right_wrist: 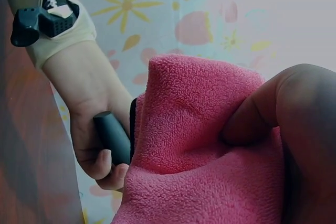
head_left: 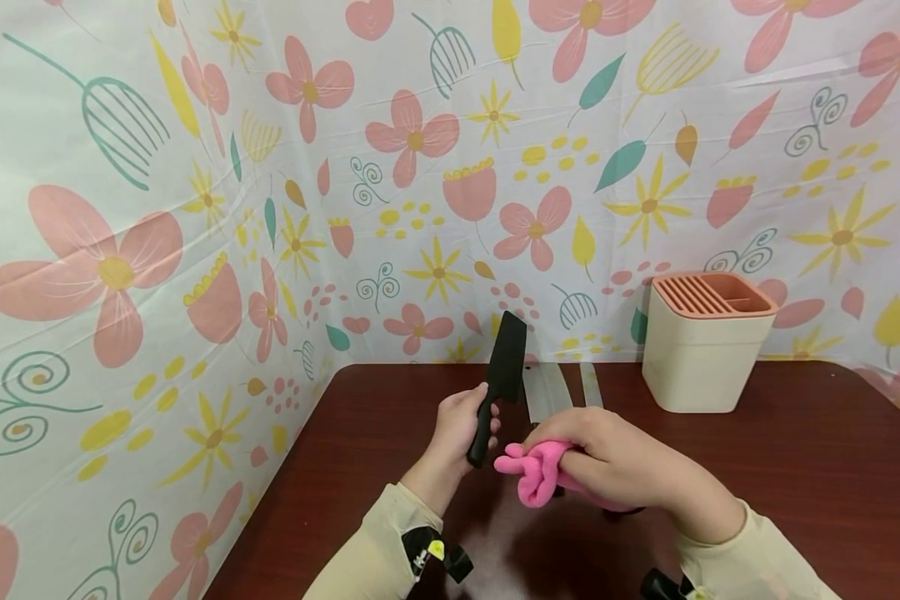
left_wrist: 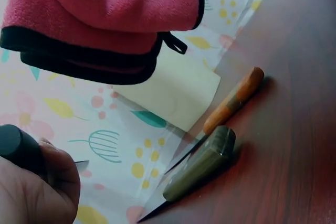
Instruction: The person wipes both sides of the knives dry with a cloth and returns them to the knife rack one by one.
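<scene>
A black knife point(head_left: 506, 362) is held upright by its handle in my left hand point(head_left: 457, 425), its broad blade pointing up and away. My right hand point(head_left: 607, 454) grips a bunched pink towel point(head_left: 540, 475) just right of the knife, apart from the blade. Dark edging and a small loop show on the towel point(left_wrist: 115, 19) in the left wrist view. In the right wrist view, the left fingers curl round the black handle point(right_wrist: 113, 137), while the towel hides the blade.
Two more knives lie on the dark red table point(head_left: 390, 433) behind the right hand: a wide-bladed one point(head_left: 546, 390) with a green-brown handle point(left_wrist: 202, 163) and a narrow one point(head_left: 591, 385) with an orange-brown handle point(left_wrist: 234, 100). A cream knife block point(head_left: 705, 358) stands back right, before a floral cloth backdrop point(head_left: 420, 208).
</scene>
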A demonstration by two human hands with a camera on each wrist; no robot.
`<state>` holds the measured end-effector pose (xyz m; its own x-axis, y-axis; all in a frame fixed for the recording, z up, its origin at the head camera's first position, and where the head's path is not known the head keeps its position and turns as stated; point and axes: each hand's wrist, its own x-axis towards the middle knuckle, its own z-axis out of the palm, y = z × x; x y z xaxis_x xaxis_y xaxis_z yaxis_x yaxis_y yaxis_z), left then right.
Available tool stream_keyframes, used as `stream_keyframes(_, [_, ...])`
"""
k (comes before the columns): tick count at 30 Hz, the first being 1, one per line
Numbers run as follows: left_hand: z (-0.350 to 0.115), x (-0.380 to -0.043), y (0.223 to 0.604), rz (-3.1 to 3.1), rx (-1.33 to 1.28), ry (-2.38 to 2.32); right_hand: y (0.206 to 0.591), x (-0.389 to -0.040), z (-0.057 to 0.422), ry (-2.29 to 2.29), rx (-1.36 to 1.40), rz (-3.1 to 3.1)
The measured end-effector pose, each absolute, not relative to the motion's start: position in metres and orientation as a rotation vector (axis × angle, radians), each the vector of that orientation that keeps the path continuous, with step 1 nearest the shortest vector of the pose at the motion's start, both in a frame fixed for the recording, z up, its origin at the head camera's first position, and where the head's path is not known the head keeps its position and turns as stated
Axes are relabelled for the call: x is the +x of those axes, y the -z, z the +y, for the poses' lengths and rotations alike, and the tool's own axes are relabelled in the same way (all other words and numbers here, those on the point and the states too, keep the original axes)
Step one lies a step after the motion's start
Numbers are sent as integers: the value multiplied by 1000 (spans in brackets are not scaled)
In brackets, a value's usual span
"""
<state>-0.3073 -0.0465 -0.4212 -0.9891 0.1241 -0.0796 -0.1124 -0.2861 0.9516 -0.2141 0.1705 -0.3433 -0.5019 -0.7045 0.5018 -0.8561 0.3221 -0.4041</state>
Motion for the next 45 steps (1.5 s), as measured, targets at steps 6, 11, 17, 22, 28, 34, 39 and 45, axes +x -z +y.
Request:
stream_keyframes(6, [-48,-309,427,1724,-32,-2376,344,-214,173,-989,1405,-2360])
stream_keyframes(11, [-48,-310,429,1589,-44,-2305,342,-214,174,-1017,1401,-2344])
stream_keyframes(17, [-47,-310,428,1532,-14,-2275,341,-215,176,-989,1389,-2336])
stream_keyframes(22, [-46,-311,427,1554,-9,-2263,341,-217,178,-946,1380,-2326])
stream_keyframes(28, [-46,-311,428,1667,20,-2273,340,-216,178,-974,1378,-2327])
stream_keyframes(34, [-46,-310,429,1717,17,-2321,339,-214,179,-1005,1357,-2329])
stream_keyframes(39, [-46,-311,430,1726,37,-2338,340,-215,180,-1004,1343,-2344])
stream_keyframes(45, [-45,-310,429,1766,83,-2335,341,-218,182,-1003,1316,-2351])
